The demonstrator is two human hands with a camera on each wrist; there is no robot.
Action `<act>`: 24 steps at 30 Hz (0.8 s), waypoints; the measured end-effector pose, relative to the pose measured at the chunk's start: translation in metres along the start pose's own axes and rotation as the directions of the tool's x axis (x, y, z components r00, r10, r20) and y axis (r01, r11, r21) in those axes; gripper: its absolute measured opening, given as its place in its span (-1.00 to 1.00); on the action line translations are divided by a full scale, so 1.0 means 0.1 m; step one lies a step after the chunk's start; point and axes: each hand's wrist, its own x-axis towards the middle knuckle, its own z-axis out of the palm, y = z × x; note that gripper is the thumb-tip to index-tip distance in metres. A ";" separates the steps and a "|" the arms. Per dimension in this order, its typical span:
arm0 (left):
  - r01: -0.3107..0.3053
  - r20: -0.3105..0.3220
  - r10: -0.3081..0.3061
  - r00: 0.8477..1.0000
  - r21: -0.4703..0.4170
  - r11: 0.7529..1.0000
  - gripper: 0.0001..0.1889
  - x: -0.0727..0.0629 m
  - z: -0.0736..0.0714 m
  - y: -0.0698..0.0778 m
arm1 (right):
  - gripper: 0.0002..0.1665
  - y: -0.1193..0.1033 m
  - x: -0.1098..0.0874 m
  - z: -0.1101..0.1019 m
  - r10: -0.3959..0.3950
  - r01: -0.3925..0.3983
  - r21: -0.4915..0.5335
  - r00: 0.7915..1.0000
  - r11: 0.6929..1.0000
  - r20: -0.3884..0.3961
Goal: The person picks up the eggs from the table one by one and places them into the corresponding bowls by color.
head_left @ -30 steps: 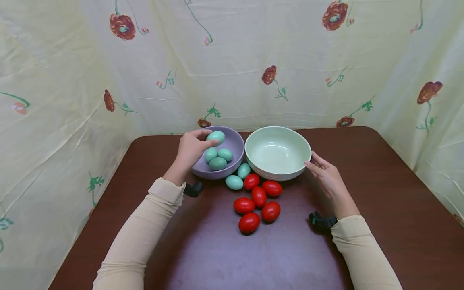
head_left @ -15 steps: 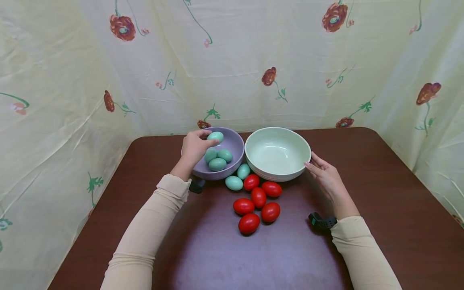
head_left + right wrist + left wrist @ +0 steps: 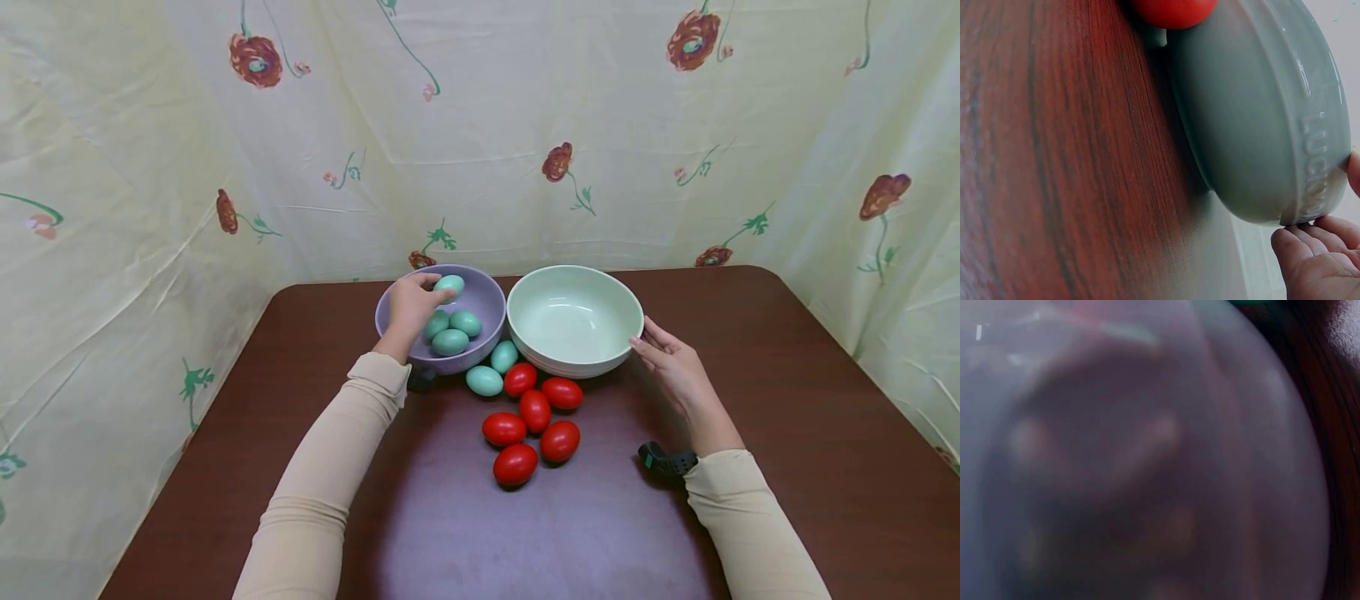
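My left hand (image 3: pixel 411 308) pinches a pale green egg (image 3: pixel 450 287) between thumb and fingers, over the far side of the purple bowl (image 3: pixel 491 304). Below it, three more green eggs (image 3: pixel 450 342) lie in that bowl. In the left wrist view, the blurred purple wall (image 3: pixel 1285 456) of the bowl fills most of the picture. My right hand (image 3: pixel 678 375) holds the right rim of a pale green bowl (image 3: pixel 573 312), thumb on the rim and fingers against the outer side. The right wrist view shows its fingers (image 3: pixel 1329 240) near raised lettering on this bowl.
Two green eggs (image 3: pixel 484 381) lie on the brown table (image 3: pixel 757 358) in front of the bowls. Several red eggs (image 3: pixel 515 465) are grouped just nearer to me. The two bowls stand side by side, with a flowered curtain (image 3: pixel 480 125) behind the table.
My left hand and forearm have shifted to the right, further over the purple bowl, while the pinched egg has barely moved. The right hand keeps its place on the pale green bowl.
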 end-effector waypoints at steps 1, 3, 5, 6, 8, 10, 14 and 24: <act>-0.003 -0.003 0.003 1.000 0.001 1.000 -0.50 0.01 0.02 -0.01 | -0.07 0.00 0.00 0.00 0.000 0.000 -0.005 1.000 1.000 0.002; -0.003 -0.007 0.003 1.000 0.005 1.000 -0.50 0.02 0.05 -0.02 | -0.08 0.01 0.02 0.00 0.000 0.000 -0.007 1.000 1.000 0.006; -0.004 -0.011 0.005 1.000 0.012 1.000 -0.50 0.03 0.08 -0.04 | -0.08 0.01 0.03 -0.01 -0.001 0.001 -0.004 1.000 1.000 0.010; -0.004 -0.013 0.004 1.000 0.014 1.000 -0.50 0.04 0.09 -0.05 | -0.08 0.01 0.04 -0.01 -0.003 0.003 -0.003 1.000 1.000 0.011; -0.005 -0.021 0.006 1.000 0.020 1.000 -0.50 0.06 0.11 -0.07 | -0.08 0.01 0.04 -0.01 -0.004 0.004 0.000 1.000 1.000 0.010; -0.006 -0.033 0.007 0.999 0.025 1.000 -0.50 0.08 0.13 -0.08 | -0.08 0.01 0.05 -0.01 -0.004 0.004 0.004 1.000 1.000 0.009; 0.006 -0.063 -0.006 0.998 0.009 1.000 -0.50 0.09 0.17 -0.12 | -0.08 0.00 0.05 -0.02 -0.002 0.002 0.010 1.000 1.000 0.007; 0.015 -0.062 -0.013 0.998 0.036 0.999 -0.51 0.15 0.24 -0.15 | -0.08 0.01 0.08 -0.05 -0.011 0.011 0.016 1.000 1.000 0.003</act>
